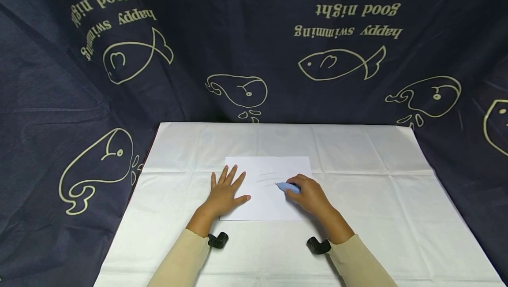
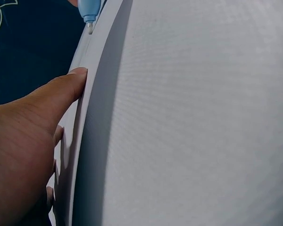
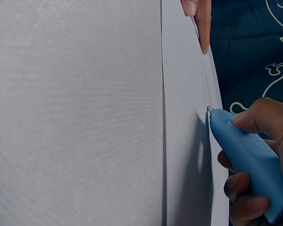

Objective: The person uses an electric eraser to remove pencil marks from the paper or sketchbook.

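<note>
A sheet of white paper lies on the cloth-covered table, with several faint grey lines near its middle. Fingers spread, my left hand rests flat on the paper's left part. My right hand grips a light-blue electric eraser over the right half. Its thin whitish tip points left and is at the paper's surface beside the lines. In the right wrist view, the thumb lies on top of the electric eraser and the other fingers curl below it. The left wrist view catches the electric eraser's tip end beyond the left thumb.
A creased white cloth covers the table around the paper. Behind and beside it hangs a dark blue curtain printed with fish, whales and lettering. Each wrist carries a small black camera, the left one and the right one.
</note>
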`<state>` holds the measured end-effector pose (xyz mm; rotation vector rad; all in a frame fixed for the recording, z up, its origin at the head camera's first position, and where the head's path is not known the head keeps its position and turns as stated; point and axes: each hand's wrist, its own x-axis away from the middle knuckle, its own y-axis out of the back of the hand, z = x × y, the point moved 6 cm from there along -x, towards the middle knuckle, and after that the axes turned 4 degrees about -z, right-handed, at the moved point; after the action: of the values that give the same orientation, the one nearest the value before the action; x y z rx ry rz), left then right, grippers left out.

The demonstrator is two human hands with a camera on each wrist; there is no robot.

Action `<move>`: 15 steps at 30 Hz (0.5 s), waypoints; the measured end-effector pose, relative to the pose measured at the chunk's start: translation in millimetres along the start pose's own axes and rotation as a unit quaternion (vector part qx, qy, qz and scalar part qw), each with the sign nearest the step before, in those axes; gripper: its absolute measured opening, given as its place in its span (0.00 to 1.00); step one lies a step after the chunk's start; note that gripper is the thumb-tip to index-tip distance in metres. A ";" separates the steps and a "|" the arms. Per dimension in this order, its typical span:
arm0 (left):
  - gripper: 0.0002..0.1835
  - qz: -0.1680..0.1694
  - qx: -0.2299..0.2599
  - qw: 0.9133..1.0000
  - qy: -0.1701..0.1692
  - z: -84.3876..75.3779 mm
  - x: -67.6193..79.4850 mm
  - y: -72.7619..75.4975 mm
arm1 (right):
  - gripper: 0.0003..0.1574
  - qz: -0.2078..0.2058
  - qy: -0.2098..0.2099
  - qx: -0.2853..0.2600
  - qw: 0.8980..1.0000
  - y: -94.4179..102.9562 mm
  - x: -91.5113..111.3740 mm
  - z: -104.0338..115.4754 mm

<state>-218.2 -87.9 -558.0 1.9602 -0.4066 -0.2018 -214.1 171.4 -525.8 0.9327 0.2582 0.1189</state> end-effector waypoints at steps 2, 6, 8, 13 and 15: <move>0.44 0.003 0.000 1.000 0.002 0.8 -0.1 -0.9 | 0.15 0.004 0.002 -0.003 1.000 -0.8 0.6 1.0; 0.44 0.007 -0.001 1.000 0.003 1.2 -0.2 -1.5 | 0.15 0.009 0.007 -0.008 1.000 -2.2 2.0 2.9; 0.44 0.007 -0.002 1.000 0.003 1.3 -0.2 -1.7 | 0.15 0.004 0.006 -0.007 1.000 -2.0 2.3 2.7; 0.44 0.004 0.001 1.000 0.003 1.1 -0.2 -1.4 | 0.15 -0.011 -0.008 0.000 1.000 -0.8 1.7 -0.7; 0.44 0.008 0.001 1.000 0.006 1.1 -0.2 -1.2 | 0.15 -0.009 -0.011 -0.001 1.000 -0.6 1.6 -1.1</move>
<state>-218.5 -88.3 -559.6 1.9587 -0.4150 -0.1799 -212.9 172.2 -527.2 0.9285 0.2466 0.0925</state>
